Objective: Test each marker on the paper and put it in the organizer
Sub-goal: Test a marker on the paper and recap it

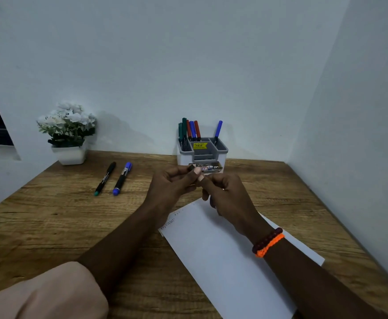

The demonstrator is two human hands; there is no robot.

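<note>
The left hand [172, 184] is raised just above the surface [50, 226] with its fingers curled inward, the thumb and forefinger pinching a small dark marker piece [191, 168] at their tips; whether it is a cap or the end of a marker cannot be told. The right hand [228, 194] meets it from the other side, its fingers curled toward the left fingertips so that the two hands touch at the middle, and what the right one grips is hidden behind its fingers. Both forearms stretch forward from the near edge and converge, the left in a rolled pale sleeve [50, 293], the right wearing an orange bracelet [270, 245] beside a dark beaded one at the wrist. Under the right forearm lies the white paper [211, 249], set at a slant, with a short zigzag scribble near its left corner. Just beyond the hands stands the white and grey organizer [203, 155] against the wall; green, red and blue markers stand upright in its left rear compartment, and one blue marker [218, 131] leans in the right one. To the left, well apart from the hands, a green-capped marker [105, 178] and a blue-capped marker [122, 178] lie side by side on the surface. Farther left, a white pot of white flowers [68, 132] sits at the wall.
</note>
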